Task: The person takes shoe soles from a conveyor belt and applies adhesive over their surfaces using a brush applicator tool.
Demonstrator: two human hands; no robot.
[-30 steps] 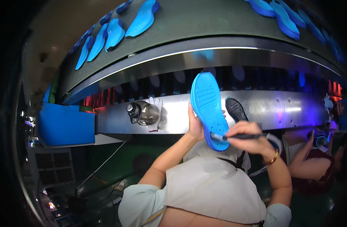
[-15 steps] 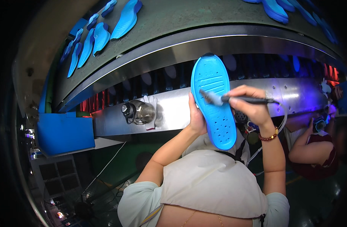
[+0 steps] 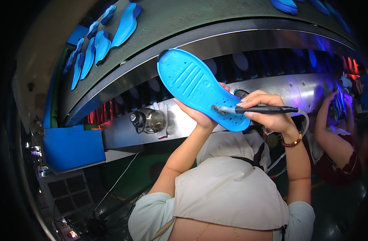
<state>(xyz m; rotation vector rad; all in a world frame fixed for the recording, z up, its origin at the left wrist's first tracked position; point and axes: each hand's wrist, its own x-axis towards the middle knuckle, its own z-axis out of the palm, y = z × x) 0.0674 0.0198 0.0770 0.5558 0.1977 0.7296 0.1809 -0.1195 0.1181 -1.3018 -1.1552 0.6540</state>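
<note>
A bright blue shoe sole [image 3: 190, 76] slants in front of me, its black-tipped end up and to the left. Raised ribs and small holes mark its face. My left hand [image 3: 200, 116] grips it by its edges from below, fingertips showing at the far side. In my right hand [image 3: 270, 114] is a brush [image 3: 276, 109] with a black handle and a thin hose running from its rear end. The brush's bristles touch the sole at the holed, lower right part.
Several blue soles [image 3: 127, 24] lie on the green conveyor belt [image 3: 184, 20] beyond a metal rail. On the steel ledge stands a clear bottle [image 3: 154, 120] with a black lid. A blue box [image 3: 73, 144] is at left; a co-worker's arm [image 3: 330, 132] is at right.
The sole has turned counterclockwise, its black-tipped end swinging to the left. The brush has moved from the middle of the sole to its holed lower part. The co-worker's arm has risen.
</note>
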